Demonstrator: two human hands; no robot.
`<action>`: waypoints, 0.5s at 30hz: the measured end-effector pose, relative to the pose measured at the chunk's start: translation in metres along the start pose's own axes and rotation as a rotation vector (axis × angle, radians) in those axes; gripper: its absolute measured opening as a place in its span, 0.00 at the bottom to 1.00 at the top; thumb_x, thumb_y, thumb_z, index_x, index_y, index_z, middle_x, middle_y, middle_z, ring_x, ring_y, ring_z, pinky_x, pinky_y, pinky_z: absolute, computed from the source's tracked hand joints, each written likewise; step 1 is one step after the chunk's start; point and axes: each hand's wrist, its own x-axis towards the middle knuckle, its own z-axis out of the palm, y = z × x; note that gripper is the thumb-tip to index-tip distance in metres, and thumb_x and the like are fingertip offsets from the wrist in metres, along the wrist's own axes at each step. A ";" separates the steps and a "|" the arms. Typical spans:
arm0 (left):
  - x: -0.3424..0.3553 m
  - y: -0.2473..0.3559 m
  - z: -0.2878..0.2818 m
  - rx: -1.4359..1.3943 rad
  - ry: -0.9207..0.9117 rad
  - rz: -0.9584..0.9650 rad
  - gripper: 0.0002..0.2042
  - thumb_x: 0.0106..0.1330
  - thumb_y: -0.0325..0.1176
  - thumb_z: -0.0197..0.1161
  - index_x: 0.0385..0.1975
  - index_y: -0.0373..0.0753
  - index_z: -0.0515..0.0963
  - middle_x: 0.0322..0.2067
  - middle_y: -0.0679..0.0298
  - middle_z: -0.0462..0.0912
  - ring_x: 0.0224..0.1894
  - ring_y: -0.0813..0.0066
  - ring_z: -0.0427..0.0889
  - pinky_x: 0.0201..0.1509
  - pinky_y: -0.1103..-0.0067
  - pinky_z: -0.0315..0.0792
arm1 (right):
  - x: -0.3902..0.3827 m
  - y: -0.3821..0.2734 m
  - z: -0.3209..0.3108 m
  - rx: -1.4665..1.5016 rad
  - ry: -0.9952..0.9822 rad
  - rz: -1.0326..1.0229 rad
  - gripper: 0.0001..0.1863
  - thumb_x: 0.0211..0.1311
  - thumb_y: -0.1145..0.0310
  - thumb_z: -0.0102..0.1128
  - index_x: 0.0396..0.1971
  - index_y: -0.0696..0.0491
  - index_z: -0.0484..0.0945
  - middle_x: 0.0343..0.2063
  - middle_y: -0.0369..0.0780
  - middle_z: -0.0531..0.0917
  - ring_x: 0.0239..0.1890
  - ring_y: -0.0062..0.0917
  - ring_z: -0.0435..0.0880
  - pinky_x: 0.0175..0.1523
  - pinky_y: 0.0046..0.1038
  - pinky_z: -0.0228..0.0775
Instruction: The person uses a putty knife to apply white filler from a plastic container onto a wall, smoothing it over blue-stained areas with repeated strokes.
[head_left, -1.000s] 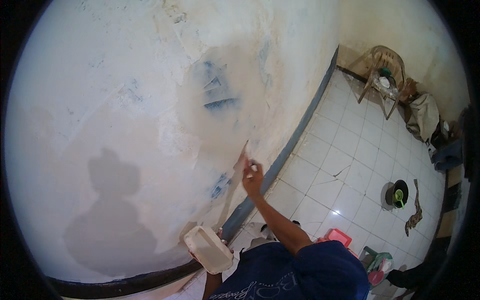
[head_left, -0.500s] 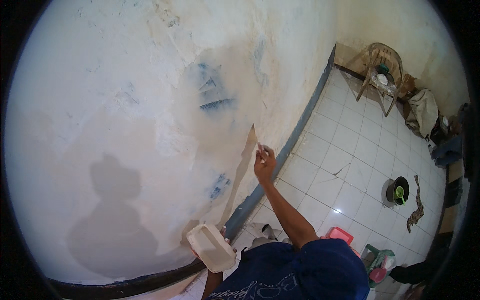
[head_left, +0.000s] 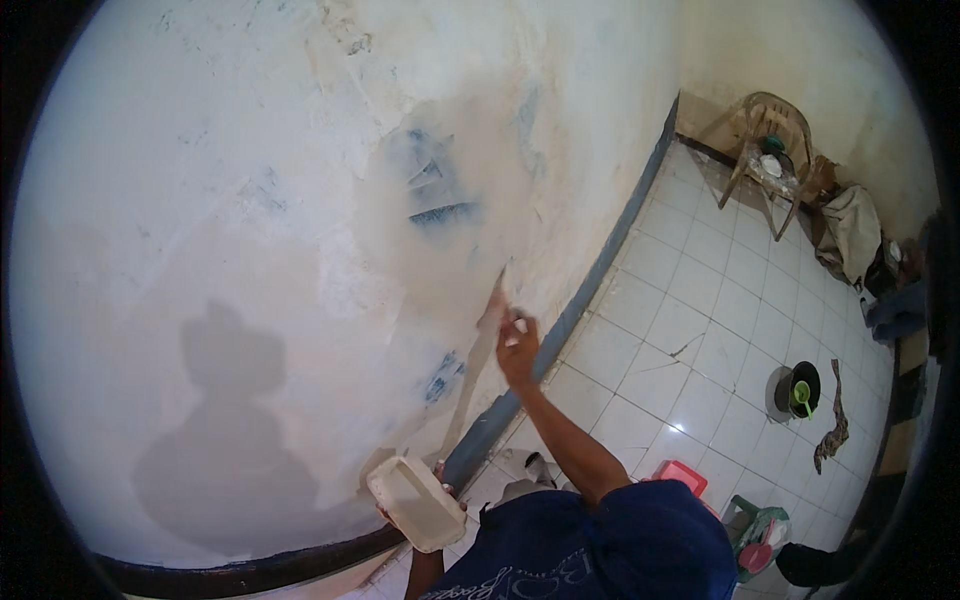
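My right hand (head_left: 517, 343) is closed on a putty knife (head_left: 497, 299), whose thin blade lies at or very close to the white wall (head_left: 250, 150), low and to the right of a smeared patch with blue showing through (head_left: 440, 190). A smaller blue mark (head_left: 440, 375) shows below it. My left hand (head_left: 442, 485) grips an off-white rectangular plastic tray (head_left: 414, 503) near the foot of the wall; its fingers curl round the rim and are partly hidden by it.
A grey-blue skirting (head_left: 560, 336) borders the white tiled floor (head_left: 690, 295). A plastic chair (head_left: 780, 130) with items and a cloth heap (head_left: 845, 230) stand in the far corner. At right are a black bucket (head_left: 780, 390), a twisted rag (head_left: 832, 440), a pink container (head_left: 680, 473) and a green stool (head_left: 740, 517).
My right hand with the putty knife moved up along the wall half a second ago and now sits slightly lower again. The tray in my left hand has shifted only a little.
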 end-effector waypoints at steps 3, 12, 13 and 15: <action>0.005 -0.006 0.003 0.066 -0.127 0.058 0.52 0.50 0.75 0.57 0.73 0.58 0.48 0.72 0.48 0.44 0.60 0.41 0.67 0.54 0.36 0.62 | -0.065 -0.014 -0.010 -0.056 -0.384 -0.138 0.09 0.50 0.81 0.62 0.34 0.57 0.84 0.41 0.48 0.82 0.42 0.40 0.81 0.45 0.33 0.73; 0.006 -0.006 0.008 0.086 -0.087 -0.021 0.54 0.49 0.77 0.56 0.73 0.54 0.46 0.71 0.51 0.47 0.61 0.42 0.66 0.54 0.37 0.65 | 0.052 -0.008 -0.025 -0.051 -0.053 -0.017 0.08 0.59 0.76 0.62 0.38 0.59 0.83 0.41 0.48 0.81 0.37 0.36 0.81 0.37 0.30 0.74; 0.006 -0.005 0.008 0.077 -0.086 -0.043 0.51 0.49 0.77 0.56 0.72 0.59 0.49 0.72 0.52 0.45 0.60 0.42 0.66 0.55 0.36 0.63 | 0.067 0.000 -0.018 -0.055 -0.040 -0.052 0.09 0.60 0.76 0.61 0.40 0.61 0.82 0.40 0.47 0.80 0.37 0.36 0.81 0.37 0.29 0.74; 0.005 -0.004 0.009 0.070 -0.089 -0.070 0.49 0.49 0.76 0.57 0.71 0.63 0.52 0.73 0.53 0.44 0.60 0.42 0.67 0.56 0.34 0.62 | 0.065 0.005 -0.011 -0.055 -0.063 -0.112 0.09 0.61 0.76 0.61 0.41 0.60 0.82 0.40 0.47 0.80 0.36 0.36 0.81 0.36 0.29 0.73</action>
